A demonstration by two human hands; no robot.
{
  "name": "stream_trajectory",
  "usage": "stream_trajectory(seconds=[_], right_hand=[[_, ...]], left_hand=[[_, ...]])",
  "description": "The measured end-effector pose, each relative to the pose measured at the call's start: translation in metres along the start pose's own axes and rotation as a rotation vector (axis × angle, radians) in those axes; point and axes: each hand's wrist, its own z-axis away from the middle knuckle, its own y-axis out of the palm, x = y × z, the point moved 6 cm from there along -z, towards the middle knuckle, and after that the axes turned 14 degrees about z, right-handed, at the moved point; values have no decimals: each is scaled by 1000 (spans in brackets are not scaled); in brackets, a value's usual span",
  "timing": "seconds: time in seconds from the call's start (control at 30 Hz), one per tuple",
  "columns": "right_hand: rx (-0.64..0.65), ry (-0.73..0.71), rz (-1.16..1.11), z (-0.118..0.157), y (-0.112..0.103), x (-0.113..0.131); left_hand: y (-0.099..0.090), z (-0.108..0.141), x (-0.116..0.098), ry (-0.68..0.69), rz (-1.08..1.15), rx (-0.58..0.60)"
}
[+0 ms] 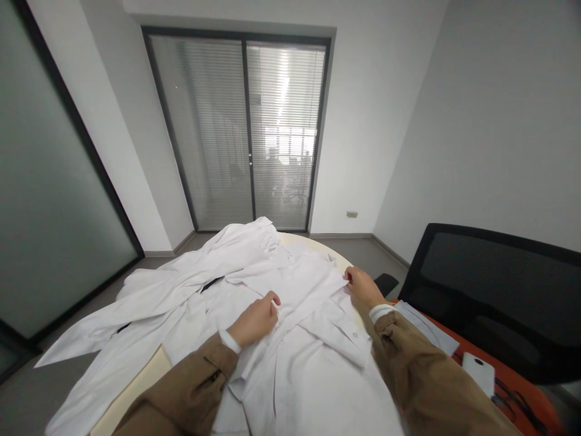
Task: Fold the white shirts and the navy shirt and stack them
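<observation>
A white coat (336, 375) lies spread over a round table (324, 243), its front opening and a buttoned flap or cuff showing. At its right edge, my right hand (365, 286) pinches the cloth between thumb and fingers. Over the middle of the coat, my left hand (255, 320) is closed, with its fingers curled into the fabric; the fingertips are partly hidden. More white clothing (181, 284) is heaped to the left, creased and hanging past the table edge. Dark slits show between its folds.
To the right stands a chair with a black mesh back (494, 290) and an orange seat (535, 402). On the seat are a white device (479, 372), dark cables and a pale cloth or sheet (426, 327). Glass panels with blinds (204, 133) stand beyond the table.
</observation>
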Motion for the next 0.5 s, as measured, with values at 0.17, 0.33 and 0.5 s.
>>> stream_trajectory(seconds=[0.17,0.33,0.5], right_hand=[[176,36,-94,3,21,-21],[273,92,-264,-16,18,-22],[254,174,-189,-48,13,-22]], left_hand=[[-11,-20,53,-197,348,8],[-15,-16,59,-45,225,-31],[-16,-12,55,-4,172,-11]])
